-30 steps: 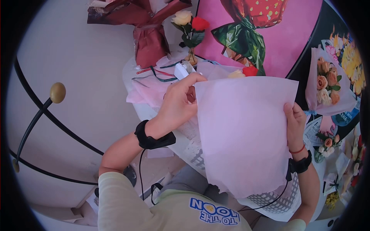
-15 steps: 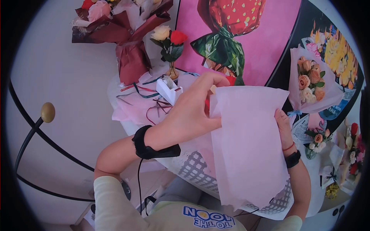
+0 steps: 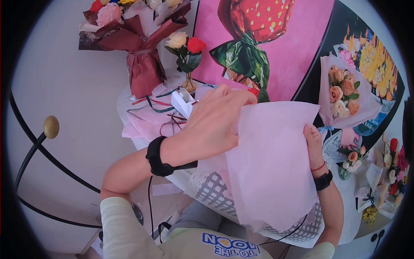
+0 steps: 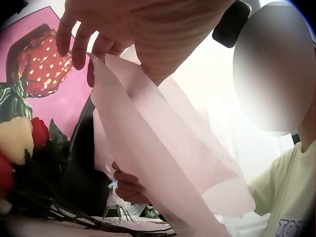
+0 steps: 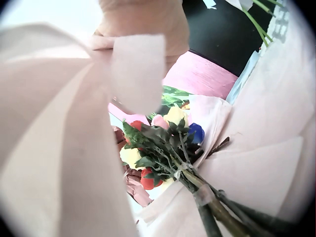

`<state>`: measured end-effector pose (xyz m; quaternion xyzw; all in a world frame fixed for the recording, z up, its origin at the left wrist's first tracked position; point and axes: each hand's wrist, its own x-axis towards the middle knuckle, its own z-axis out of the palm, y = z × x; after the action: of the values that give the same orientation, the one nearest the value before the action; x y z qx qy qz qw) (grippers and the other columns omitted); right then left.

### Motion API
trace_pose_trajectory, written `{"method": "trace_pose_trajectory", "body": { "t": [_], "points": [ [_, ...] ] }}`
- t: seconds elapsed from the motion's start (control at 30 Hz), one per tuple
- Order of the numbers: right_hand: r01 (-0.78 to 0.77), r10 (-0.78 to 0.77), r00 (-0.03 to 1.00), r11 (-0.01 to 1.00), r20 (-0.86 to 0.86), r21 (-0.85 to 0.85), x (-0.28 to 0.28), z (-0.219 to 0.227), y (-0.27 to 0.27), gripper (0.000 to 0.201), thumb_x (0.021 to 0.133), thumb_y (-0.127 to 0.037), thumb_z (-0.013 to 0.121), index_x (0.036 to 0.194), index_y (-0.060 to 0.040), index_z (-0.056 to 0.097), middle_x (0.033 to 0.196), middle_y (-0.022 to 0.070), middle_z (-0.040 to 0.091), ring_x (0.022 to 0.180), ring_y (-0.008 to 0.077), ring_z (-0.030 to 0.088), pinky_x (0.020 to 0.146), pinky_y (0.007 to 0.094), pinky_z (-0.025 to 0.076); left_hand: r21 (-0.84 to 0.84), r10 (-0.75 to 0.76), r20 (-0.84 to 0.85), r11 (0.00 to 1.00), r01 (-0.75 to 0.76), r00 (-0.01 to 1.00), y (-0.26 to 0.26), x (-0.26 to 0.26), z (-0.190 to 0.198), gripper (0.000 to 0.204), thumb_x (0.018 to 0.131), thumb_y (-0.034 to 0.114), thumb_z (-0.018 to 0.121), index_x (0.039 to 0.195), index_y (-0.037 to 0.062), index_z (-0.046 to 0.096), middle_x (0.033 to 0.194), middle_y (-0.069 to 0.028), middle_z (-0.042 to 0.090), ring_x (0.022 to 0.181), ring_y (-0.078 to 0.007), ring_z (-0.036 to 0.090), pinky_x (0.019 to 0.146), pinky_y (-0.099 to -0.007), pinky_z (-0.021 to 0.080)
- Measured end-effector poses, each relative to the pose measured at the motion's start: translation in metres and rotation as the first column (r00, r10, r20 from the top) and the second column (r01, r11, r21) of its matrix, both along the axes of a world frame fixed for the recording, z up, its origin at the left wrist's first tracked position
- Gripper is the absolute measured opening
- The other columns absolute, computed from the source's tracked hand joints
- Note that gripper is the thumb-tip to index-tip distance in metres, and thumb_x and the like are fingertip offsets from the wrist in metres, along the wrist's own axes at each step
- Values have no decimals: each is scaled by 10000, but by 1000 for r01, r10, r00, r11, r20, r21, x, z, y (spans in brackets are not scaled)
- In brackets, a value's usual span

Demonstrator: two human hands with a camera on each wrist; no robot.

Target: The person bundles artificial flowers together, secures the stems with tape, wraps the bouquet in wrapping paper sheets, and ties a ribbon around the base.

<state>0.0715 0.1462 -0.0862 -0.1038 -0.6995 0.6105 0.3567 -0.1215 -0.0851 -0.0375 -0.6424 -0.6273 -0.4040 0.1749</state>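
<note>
A sheet of pale pink wrapping paper (image 3: 276, 159) is held up in front of the person's lap. My left hand (image 3: 213, 123) holds its upper left edge, and the left wrist view shows the fingers (image 4: 79, 52) bent down over that edge. At the opposite side my right hand (image 3: 313, 140) pinches the edge between thumb and fingers. Behind the sheet, in the right wrist view, lies a bunch of artificial roses (image 5: 173, 131) in red, yellow, pink and blue, its stems (image 5: 205, 197) bound with clear tape. More pink paper (image 5: 247, 168) lies under the stems.
Left of the sheet are a white tape dispenser (image 3: 183, 102), ribbons (image 3: 172, 123) and pink paper. A vase (image 3: 188, 82) with two roses and a dark red bouquet (image 3: 144, 64) stand behind. Paintings (image 3: 276, 56) lean at the back; a peach rose bouquet (image 3: 343, 95) stands right.
The left hand has shifted right along the paper's upper left edge, and its fingers have drawn in closer there. The right hand keeps its hold. The head view has shifted too.
</note>
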Motion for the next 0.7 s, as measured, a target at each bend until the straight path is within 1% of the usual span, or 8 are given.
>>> {"method": "trace_pose_trajectory", "body": {
  "t": [0.1,0.17,0.27,0.4,0.47,0.5,0.57,0.7],
  "points": [
    [5,-5,1000,1000,0,8,0,1,-1,267,889,-250,474,953,-4,553,867,12,589,727,43,533,646,177,440,-25,-30,-78,999,28,996,-1,-4,-2,485,568,32,645,1018,79,469,870,-65,559,810,-250,505,700,-314,396],
    [-5,5,1000,1000,-9,-4,1,2,-2,268,890,-250,472,956,-3,552,869,15,591,731,45,538,649,178,443,-208,47,93,978,-26,995,-5,-1,3,458,567,-4,609,989,87,455,781,-79,560,684,-270,532,596,-325,398],
    [-17,17,1000,1000,-17,0,2,2,-2,270,891,-249,468,962,-2,551,872,20,596,737,48,546,655,180,448,-157,32,123,987,-12,992,-6,-3,1,428,567,-31,572,958,86,445,711,-86,541,610,-284,535,537,-347,380],
    [-8,9,1000,1000,-9,17,3,3,-2,273,892,-250,466,967,-1,550,867,22,599,732,49,551,651,178,451,-247,57,154,969,-18,986,-11,-2,4,405,563,-56,527,938,69,440,734,-97,532,635,-255,535,540,-318,390],
    [-11,11,1000,1000,-5,11,4,4,-2,277,892,-253,464,969,-1,550,869,24,599,732,49,552,649,177,452,-187,-97,145,975,123,985,-6,-10,-2,403,572,-50,524,954,60,458,767,-86,542,649,-185,535,543,-269,398],
    [-14,14,1000,1000,-2,6,4,4,-3,281,893,-256,463,971,-1,549,871,25,600,732,49,553,646,177,452,-187,-97,146,975,123,985,-6,-11,-2,403,572,-50,524,954,60,458,767,-86,542,649,-185,535,543,-269,398],
    [-15,15,1000,1000,5,10,5,4,-2,286,894,-260,460,973,-1,549,872,27,600,733,50,554,644,177,453,-223,-152,320,947,230,935,-7,-10,2,347,615,-28,533,951,49,490,799,-48,553,679,-111,520,572,-222,399],
    [-33,33,999,999,17,-1,8,2,3,294,895,-269,455,977,-3,549,875,30,601,737,54,560,643,178,456,-165,-238,516,915,368,823,-9,-6,7,296,658,11,568,947,43,514,806,-13,556,695,-80,513,586,-203,392]
  ]
}}
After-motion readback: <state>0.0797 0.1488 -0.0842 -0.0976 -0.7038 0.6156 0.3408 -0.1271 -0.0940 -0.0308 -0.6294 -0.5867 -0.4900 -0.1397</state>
